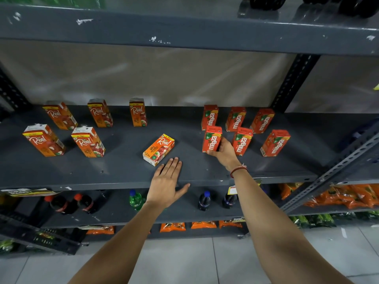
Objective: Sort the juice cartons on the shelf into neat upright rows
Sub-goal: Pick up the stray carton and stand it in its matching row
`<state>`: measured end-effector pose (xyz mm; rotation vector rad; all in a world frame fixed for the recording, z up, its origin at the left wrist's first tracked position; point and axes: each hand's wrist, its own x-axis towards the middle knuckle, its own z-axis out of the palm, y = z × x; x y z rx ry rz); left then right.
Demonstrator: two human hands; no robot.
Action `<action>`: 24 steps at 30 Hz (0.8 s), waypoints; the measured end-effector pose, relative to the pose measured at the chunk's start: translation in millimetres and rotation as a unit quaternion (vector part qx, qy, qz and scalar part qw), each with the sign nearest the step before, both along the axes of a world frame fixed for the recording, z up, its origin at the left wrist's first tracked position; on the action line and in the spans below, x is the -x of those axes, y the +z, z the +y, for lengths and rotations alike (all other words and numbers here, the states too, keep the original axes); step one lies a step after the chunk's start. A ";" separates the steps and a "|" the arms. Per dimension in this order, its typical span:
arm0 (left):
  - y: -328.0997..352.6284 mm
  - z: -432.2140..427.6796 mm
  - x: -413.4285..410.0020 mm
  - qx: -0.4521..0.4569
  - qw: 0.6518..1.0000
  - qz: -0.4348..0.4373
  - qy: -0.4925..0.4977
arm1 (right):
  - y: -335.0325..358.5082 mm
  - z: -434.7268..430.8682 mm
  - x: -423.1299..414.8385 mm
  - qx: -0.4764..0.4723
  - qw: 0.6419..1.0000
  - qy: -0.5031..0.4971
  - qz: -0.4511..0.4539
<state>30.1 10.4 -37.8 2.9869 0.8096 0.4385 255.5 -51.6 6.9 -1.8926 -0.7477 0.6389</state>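
On the grey shelf (127,173), several orange Real apple cartons stand upright at the left in two rows. One Real carton (159,149) lies flat on its side near the middle. My left hand (167,184) hovers open just in front of it, fingers spread, not touching. To the right, several red Maaza cartons stand upright in two rows. My right hand (224,153) grips the front-left Maaza carton (212,139), which stands on the shelf.
A shelf board (184,31) runs close overhead. A perforated steel upright (293,80) stands at the back right, and another slants at the front right. Soft drink bottles (204,200) stand on the shelf below, with orange snack packets further down.
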 end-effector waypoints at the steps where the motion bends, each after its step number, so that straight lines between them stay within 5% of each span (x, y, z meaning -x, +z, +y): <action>1: -0.2 0.4 -0.1 0.000 1.000 0.001 -0.001 | -0.3 0.3 0.7 0.004 1.000 -0.006 -0.002; 6: -0.3 0.9 0.9 0.006 1.000 0.006 -0.003 | -2.7 -2.9 8.3 0.009 0.998 -0.040 -0.040; 11: 1.9 3.3 3.4 0.030 0.999 0.006 -0.025 | -5.5 -12.3 44.8 -0.054 0.969 -0.225 -0.086; 14: 6.3 3.4 16.1 0.061 0.995 -0.066 -0.040 | -6.4 -10.4 76.6 -0.105 0.939 -0.312 -0.098; 24: 25.0 41.2 82.0 0.057 0.988 -0.139 0.046 | 13.1 62.3 149.4 0.011 0.993 -0.101 0.053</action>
